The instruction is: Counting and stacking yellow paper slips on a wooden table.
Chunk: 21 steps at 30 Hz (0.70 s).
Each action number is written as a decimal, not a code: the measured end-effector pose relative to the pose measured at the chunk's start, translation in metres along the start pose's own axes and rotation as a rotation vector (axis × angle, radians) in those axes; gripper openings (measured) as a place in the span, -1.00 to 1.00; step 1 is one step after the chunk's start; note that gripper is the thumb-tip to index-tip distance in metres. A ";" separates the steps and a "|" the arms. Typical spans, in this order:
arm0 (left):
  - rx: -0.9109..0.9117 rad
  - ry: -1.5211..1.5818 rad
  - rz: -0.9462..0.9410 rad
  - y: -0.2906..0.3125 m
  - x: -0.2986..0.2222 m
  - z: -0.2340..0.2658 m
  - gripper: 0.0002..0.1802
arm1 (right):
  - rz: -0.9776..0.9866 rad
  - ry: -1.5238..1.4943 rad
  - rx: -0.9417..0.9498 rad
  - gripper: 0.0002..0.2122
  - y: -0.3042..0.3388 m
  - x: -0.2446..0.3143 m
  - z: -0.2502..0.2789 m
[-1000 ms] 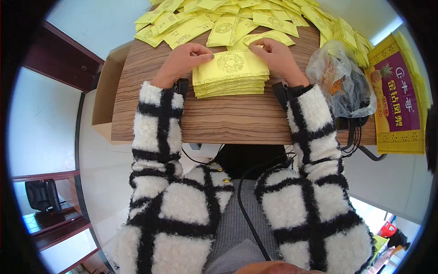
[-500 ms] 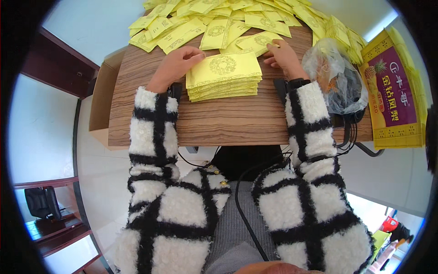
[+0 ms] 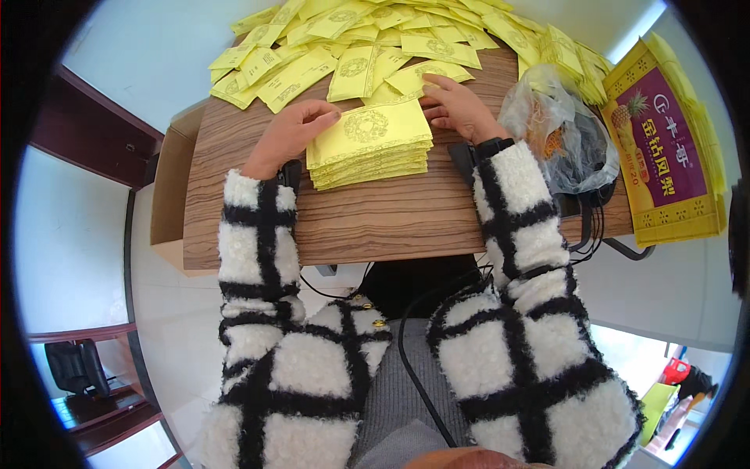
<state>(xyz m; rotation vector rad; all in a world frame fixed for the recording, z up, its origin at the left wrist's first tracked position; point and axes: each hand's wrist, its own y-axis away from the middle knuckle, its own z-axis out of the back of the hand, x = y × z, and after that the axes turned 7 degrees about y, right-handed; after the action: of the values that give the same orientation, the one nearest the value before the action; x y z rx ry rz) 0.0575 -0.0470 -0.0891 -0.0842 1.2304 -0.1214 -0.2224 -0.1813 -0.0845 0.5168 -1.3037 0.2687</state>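
A: So where is the stack of yellow packets sitting?
B: It's lying between the two sets of fingers, squared up and tilting slightly, its upper left corner meeting the left thumb.
A: And that left hand?
B: Its fingers are curling inward, thumb stretching toward the stack's corner, only a small gap showing. Whether they're actually gripping a packet, I can't tell from here!
A: Over to the right hand!
B: Those fingers are bending loosely, half open, hovering around the stack's upper right corner. A loose packet is lying just beyond the index fingertip; whether the finger is touching it, the view isn't showing.
A: What's filling the space farther out?
B: A broad heap of packets is spreading beyond both hands' fingertips, all on the wood-grain table.
A: And right of the right fingers?
B: A clear plastic bag is slumping there, with a yellow-and-purple carton standing farther right still. Left of the left fingers, well apart, a cardboard box is standing beside the table.
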 end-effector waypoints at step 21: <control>-0.046 -0.001 -0.003 -0.004 0.006 0.002 -0.65 | 0.559 -0.235 -0.568 -0.86 -0.019 -0.006 0.006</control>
<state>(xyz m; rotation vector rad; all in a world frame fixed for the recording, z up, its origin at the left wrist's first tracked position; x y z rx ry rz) 0.0611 -0.0514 -0.0931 -0.1264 1.2323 -0.0958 -0.2204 -0.2000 -0.0936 -0.3172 -1.6585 0.2860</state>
